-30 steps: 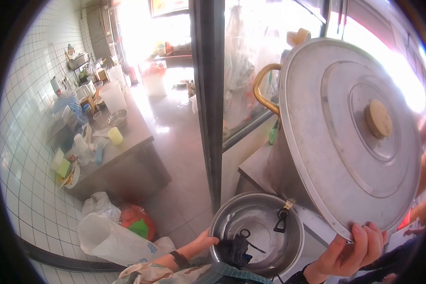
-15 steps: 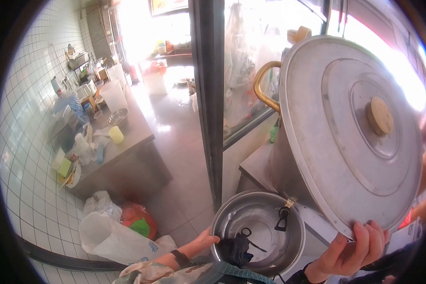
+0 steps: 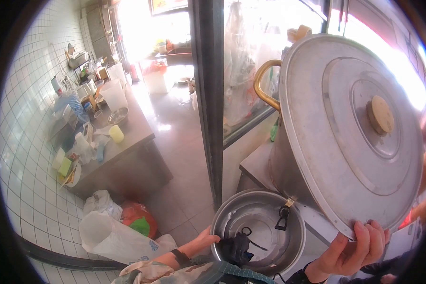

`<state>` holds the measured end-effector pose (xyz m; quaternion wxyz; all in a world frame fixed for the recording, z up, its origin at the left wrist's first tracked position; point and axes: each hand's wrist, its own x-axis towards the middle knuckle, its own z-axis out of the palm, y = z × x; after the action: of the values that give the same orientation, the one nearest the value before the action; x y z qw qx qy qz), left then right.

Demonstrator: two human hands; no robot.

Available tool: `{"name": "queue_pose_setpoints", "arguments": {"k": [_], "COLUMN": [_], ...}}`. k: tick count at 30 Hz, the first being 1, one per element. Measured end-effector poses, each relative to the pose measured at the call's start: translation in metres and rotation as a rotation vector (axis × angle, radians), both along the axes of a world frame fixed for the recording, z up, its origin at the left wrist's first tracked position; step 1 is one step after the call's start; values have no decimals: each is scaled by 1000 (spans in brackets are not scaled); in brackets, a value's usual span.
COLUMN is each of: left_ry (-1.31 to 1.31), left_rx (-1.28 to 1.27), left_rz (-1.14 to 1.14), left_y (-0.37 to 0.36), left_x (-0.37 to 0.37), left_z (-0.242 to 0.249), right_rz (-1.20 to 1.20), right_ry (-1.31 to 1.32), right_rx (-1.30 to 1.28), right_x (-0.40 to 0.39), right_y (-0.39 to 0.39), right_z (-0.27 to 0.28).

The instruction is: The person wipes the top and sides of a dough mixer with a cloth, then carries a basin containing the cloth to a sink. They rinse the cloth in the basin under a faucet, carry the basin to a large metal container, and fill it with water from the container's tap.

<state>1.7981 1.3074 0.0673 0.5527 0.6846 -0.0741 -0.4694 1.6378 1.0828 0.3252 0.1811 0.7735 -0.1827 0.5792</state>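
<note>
My left hand grips the left rim of a steel basin, its fingers closed on the edge. The basin sits under the black-handled tap of a large metal pot. Leaning steeply toward me, the pot has a round metal lid with a pale knob. My right hand is at the lid's lower edge, fingers curled round the rim. A crumpled black thing with a ring and a cord overlaps the left side of the basin in this view.
A dark upright frame with glass stands beside the pot. To the left, a steel counter carries tubs, a bowl and clutter. Plastic bags lie on the floor below it. The pot has a brass side handle.
</note>
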Motion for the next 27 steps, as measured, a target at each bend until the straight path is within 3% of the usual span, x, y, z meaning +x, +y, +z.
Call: {"name": "queue_pose_setpoints", "arguments": {"k": [14,27], "left_ry": [-5,-9], "left_rx": [13,45], "left_rz": [15,26], "left_y": [3,3], "left_x": [1,1], "left_z": [-29,-22], "right_rz": [-6,-29], "right_ry": [17,-8], "right_rx": [-6,-17], "right_x": [0,1], "right_y": [-1,-1], "right_z": [1,-1]}}
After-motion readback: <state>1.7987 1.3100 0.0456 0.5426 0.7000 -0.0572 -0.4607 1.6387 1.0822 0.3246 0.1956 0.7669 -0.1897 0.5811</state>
